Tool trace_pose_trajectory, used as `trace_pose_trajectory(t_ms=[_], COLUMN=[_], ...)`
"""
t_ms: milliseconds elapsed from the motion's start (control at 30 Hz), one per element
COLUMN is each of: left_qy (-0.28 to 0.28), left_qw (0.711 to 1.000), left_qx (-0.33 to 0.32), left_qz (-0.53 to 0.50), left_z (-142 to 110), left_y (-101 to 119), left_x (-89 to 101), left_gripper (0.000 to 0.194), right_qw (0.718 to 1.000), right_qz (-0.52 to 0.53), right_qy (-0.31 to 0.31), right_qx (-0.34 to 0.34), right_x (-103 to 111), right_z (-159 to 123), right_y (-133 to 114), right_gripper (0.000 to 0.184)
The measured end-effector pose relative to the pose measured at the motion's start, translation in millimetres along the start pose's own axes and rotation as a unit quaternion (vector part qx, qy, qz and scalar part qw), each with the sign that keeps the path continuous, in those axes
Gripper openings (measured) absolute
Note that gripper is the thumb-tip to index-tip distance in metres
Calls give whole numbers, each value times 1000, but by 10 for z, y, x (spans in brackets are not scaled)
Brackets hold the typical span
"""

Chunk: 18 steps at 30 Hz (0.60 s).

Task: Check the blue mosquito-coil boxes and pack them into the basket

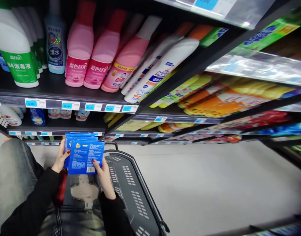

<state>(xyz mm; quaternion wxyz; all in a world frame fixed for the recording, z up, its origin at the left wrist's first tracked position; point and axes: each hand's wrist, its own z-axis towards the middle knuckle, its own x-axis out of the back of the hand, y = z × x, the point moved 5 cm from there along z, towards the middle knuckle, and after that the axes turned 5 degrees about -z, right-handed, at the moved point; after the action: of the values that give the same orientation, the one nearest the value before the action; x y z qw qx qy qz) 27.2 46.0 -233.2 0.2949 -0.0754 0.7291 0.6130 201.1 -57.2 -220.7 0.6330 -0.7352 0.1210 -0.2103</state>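
Note:
Several flat blue packets [78, 160] with yellow and white print are stacked between my hands, above my knees. My left hand [60, 158] grips the left edges of the stack, thumb on the front. On the right side, my right hand [104, 177] closes on the front packet, its thumb beside the barcode. Fingers behind the packets are hidden. What the packets contain cannot be told from the print. Just right of my right hand is a dark grey shopping basket [133, 193] with slotted sides.
Ahead, a dark shelf [54, 95] with price tags bears a white and green bottle [19, 62], pink bottles [76, 62] and a slanting white bottle [152, 75]. Yellow and orange packs [219, 101] line shelves to the right. Pale floor [202, 183] extends beyond the basket.

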Motion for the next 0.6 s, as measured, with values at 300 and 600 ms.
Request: trace_pose_trajectory(t_ms=[300, 600], left_qy=[44, 91], left_qw=[999, 995], left_qx=[11, 29], left_qz=[-15, -14], left_z=[-4, -9], left_y=[33, -74], left_x=[-57, -47], left_gripper=[54, 54], right_qw=[997, 877], right_qz=[23, -401], right_qy=[68, 253], right_qx=[-39, 76], right_x=[232, 370], right_z=[60, -320], right_y=[-81, -1324], right_gripper=[38, 37])
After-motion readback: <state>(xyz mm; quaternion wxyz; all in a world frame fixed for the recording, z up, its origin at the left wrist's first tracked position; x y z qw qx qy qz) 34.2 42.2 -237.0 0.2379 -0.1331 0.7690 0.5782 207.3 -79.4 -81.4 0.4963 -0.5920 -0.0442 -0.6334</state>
